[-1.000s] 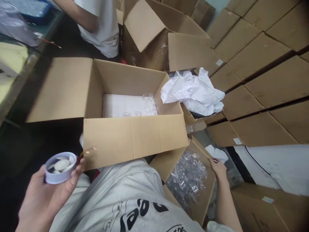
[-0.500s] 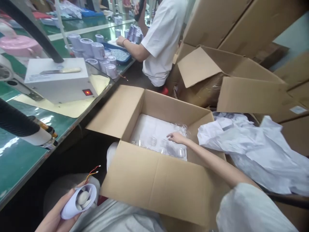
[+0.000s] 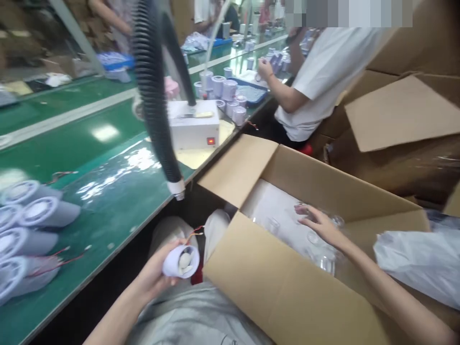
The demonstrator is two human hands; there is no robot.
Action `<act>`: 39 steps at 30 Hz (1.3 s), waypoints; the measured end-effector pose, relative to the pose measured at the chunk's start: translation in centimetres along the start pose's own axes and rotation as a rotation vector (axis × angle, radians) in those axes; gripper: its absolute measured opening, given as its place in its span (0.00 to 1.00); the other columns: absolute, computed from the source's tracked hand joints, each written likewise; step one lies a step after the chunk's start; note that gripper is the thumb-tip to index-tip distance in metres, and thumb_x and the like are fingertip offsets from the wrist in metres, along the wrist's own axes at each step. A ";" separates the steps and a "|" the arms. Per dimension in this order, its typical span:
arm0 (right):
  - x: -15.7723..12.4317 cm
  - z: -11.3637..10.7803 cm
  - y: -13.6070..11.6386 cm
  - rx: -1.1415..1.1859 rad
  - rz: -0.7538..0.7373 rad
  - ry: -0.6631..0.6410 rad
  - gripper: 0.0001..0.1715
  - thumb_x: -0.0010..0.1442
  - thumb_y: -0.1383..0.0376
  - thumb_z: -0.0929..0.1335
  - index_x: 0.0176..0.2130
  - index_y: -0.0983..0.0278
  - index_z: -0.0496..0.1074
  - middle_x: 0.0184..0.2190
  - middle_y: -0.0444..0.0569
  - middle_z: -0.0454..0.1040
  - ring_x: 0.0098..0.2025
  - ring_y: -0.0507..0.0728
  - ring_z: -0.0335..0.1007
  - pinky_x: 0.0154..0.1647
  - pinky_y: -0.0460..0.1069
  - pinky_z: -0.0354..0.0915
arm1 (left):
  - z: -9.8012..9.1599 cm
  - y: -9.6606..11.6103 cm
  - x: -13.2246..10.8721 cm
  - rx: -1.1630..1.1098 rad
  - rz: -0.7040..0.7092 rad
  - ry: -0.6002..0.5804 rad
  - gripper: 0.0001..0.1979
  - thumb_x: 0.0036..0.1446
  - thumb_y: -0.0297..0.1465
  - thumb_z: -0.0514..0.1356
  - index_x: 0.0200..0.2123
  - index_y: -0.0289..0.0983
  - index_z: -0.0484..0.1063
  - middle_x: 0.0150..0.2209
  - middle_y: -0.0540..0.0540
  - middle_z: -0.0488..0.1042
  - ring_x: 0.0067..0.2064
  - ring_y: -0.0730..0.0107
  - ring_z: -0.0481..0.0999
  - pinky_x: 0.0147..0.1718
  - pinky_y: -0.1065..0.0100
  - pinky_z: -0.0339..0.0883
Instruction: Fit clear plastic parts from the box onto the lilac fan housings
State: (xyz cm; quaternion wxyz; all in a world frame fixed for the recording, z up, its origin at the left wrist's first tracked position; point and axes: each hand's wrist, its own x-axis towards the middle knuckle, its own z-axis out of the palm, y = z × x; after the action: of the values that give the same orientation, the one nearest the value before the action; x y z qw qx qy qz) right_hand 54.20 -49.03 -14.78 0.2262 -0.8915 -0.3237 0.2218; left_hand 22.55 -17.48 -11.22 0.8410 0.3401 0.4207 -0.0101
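My left hand [image 3: 160, 270] is closed round a pale lavender fan housing [image 3: 172, 262], a short tube. White fan blades show in its open end, and thin red and yellow wires stick out near its top. My right hand [image 3: 321, 226] is inside the open cardboard box [image 3: 287, 282], above its white lining, with thumb and fingers apart. Its fingertips are blurred, and I make out nothing held between them. Several clear plastic cups [image 3: 326, 262] lie on the lining below and beside this hand, some partly hidden by the near flap.
On the green bench [image 3: 108, 211] at left lie several lavender housings [image 3: 39, 215] with wires. A black ribbed hose [image 3: 153, 91] hangs before a white machine [image 3: 196, 127] with a lit red switch. A co-worker [image 3: 323, 81] sits beyond; crumpled plastic [image 3: 420, 263] lies at right.
The view has swung left, bringing more bench and the housings into sight. My left hand still holds the fan housing, now turned somewhat. My right hand stays in the box, its fingers more spread.
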 end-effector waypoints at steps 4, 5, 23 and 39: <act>-3.7 1.4 -11.4 0.038 -0.506 -0.030 0.29 0.63 0.61 0.64 0.62 0.56 0.58 0.61 0.55 0.61 0.59 0.64 0.64 0.58 0.61 0.64 | 0.6 0.6 -0.4 0.354 0.135 -0.174 0.15 0.54 0.41 0.60 0.35 0.34 0.72 0.29 0.49 0.71 0.21 0.76 0.68 0.12 0.77 0.58; -4.5 2.4 -14.3 -0.025 -0.583 -0.052 0.32 0.62 0.64 0.64 0.64 0.56 0.56 0.61 0.55 0.60 0.59 0.64 0.63 0.56 0.61 0.65 | 0.8 0.8 -0.7 0.443 0.169 -0.192 0.14 0.54 0.41 0.59 0.35 0.35 0.72 0.32 0.48 0.71 0.24 0.75 0.68 0.14 0.77 0.58; -4.1 8.2 -25.7 0.742 -0.323 -0.245 0.19 0.57 0.55 0.71 0.21 0.63 0.71 0.40 0.50 0.73 0.42 0.58 0.71 0.38 0.51 0.66 | -2.5 0.9 -3.5 1.030 0.868 -0.276 0.34 0.42 0.40 0.72 0.54 0.44 0.70 0.58 0.39 0.66 0.59 0.51 0.66 0.58 0.51 0.60; -5.6 7.7 -23.8 0.448 -0.713 -0.173 0.22 0.55 0.61 0.75 0.49 0.56 0.70 0.58 0.51 0.69 0.58 0.64 0.67 0.58 0.59 0.66 | -2.0 0.1 -5.4 0.572 0.569 -0.377 0.35 0.48 0.34 0.69 0.60 0.45 0.64 0.60 0.41 0.66 0.54 0.54 0.72 0.46 0.62 0.72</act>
State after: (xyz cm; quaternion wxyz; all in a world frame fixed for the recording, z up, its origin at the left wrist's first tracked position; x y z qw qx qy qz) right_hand 34.83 -34.47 -6.55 0.4485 -0.6310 -0.5731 0.2687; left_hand 17.66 -17.70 -8.16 0.7446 0.6533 0.1298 0.0439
